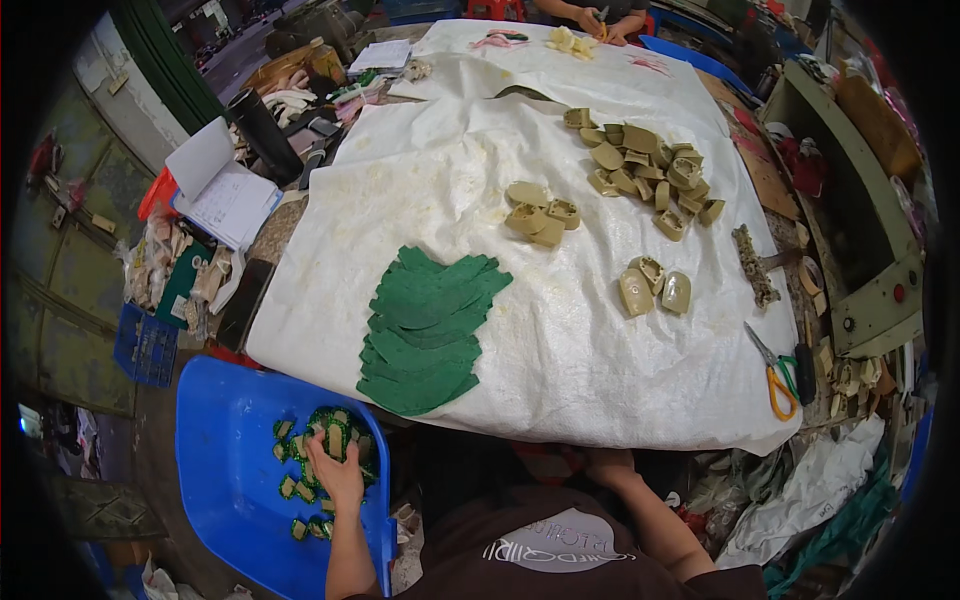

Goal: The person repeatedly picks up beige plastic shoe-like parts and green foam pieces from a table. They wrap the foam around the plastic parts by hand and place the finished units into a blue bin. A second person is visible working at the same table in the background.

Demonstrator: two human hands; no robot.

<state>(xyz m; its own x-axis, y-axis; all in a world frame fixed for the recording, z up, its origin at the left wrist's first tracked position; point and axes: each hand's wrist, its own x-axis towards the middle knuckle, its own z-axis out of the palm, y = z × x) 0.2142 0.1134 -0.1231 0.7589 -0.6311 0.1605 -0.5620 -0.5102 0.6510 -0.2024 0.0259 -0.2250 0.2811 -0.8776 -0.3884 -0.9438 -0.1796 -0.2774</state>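
My left hand (337, 472) reaches into a blue plastic bin (215, 450) left of my lap. Its fingers curl round a beige heel block with glittery green sides (336, 437). Several more of these green-edged blocks (293, 488) lie loose about the hand in the bin. My right hand (610, 468) is down at the table's front edge, by my lap; its fingers are hidden, so what it holds or touches cannot be seen. Fanned, overlapping dark green cut pieces (425, 330) lie on the white-covered table near the bin.
Plain beige blocks (650, 165) are heaped on the white sheet (560, 340), with smaller groups nearer me. Orange-handled scissors (775, 375) lie at the right edge. A black bottle (265, 135) and an open notebook (228, 195) stand left. Across the table, another person's hands (600, 25) work.
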